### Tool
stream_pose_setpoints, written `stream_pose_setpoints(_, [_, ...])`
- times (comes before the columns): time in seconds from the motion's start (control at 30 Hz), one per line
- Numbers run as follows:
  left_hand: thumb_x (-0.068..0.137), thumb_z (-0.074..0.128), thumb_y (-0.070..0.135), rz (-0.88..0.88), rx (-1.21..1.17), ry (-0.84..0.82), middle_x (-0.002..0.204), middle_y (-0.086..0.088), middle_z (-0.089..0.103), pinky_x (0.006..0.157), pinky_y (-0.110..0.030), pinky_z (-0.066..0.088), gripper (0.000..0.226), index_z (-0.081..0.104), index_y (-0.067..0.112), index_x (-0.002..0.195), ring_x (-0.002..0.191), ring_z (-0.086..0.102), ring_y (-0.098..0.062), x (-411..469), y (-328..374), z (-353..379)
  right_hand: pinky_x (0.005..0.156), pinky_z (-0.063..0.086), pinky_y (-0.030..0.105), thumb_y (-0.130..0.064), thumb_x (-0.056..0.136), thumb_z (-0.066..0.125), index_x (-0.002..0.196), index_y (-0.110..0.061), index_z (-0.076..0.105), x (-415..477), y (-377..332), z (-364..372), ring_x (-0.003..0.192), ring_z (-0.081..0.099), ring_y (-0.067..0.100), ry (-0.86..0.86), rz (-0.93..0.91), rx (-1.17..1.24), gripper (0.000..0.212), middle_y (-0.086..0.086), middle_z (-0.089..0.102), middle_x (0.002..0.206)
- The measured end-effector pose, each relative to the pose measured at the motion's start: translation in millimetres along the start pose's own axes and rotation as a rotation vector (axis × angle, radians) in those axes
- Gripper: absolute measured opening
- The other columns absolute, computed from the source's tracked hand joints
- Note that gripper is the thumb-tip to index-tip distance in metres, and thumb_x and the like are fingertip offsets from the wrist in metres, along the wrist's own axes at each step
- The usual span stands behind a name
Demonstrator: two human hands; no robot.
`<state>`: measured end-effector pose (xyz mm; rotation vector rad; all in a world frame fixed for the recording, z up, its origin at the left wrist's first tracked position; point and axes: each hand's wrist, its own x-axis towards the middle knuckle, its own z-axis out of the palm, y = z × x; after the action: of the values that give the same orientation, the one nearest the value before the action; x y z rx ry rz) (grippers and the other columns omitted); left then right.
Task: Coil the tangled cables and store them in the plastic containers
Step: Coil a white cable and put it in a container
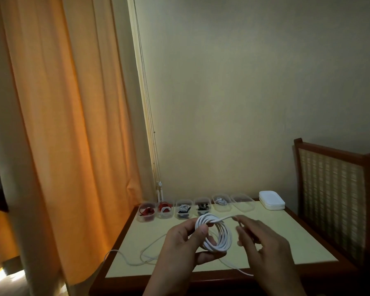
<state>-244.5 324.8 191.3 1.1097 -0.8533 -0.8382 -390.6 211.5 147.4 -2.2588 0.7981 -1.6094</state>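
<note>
My left hand [184, 242] grips a white cable coil [219, 236] above the table, thumb and fingers curled round its loops. A strand runs from the top of the coil to my right hand [263, 240], whose blurred fingertips pinch it at about the coil's height. The loose tail of the white cable [137, 256] trails over the table and off its left edge. A row of clear plastic containers [203, 207] stands along the far edge. Several hold coiled red, black or white cables, and the rightmost container [242, 202] looks empty.
A stack of white lids [271, 199] sits at the table's far right. A wooden chair [338, 189] stands close on the right, an orange curtain [62, 124] hangs on the left, and the table [297, 238] has a dark wooden rim.
</note>
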Motion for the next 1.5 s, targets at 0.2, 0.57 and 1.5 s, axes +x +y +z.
stream_pose_setpoints(0.2, [0.106, 0.05, 0.011, 0.007, 0.063, -0.015, 0.08, -0.019, 0.065, 0.078, -0.038, 0.062, 0.026, 0.074, 0.002, 0.109, 0.076, 0.065, -0.027, 3, -3, 1, 0.078, 0.041, 0.003, -0.018, 0.088, 0.074, 0.093, -0.027, 0.078, 4, 0, 4, 0.093, 0.059, -0.005, 0.024, 0.027, -0.05, 0.011, -0.016, 0.063, 0.091])
stream_pose_setpoints(0.57, [0.101, 0.056, 0.023, -0.006, 0.115, -0.128, 0.092, -0.014, 0.066, 0.068, -0.026, 0.048, 0.03, 0.074, 0.008, 0.083, 0.076, 0.059, -0.017, -1, 0, 5, 0.079, 0.056, 0.036, -0.012, 0.09, 0.069, 0.093, -0.014, 0.08, 13, -44, -4, 0.082, 0.076, 0.023, 0.009, 0.662, 0.836, 0.012, 0.008, 0.079, 0.085])
stream_pose_setpoints(1.5, [0.096, 0.066, 0.025, 0.256, 0.353, 0.142, 0.079, 0.007, 0.074, 0.064, -0.018, 0.05, 0.015, 0.079, 0.029, 0.102, 0.068, 0.06, -0.001, -1, 2, -1, 0.064, 0.048, 0.011, -0.021, 0.097, 0.063, 0.11, -0.039, 0.075, -3, -45, -4, 0.067, 0.066, 0.0, -0.107, 0.15, 0.126, 0.025, -0.025, 0.067, 0.077])
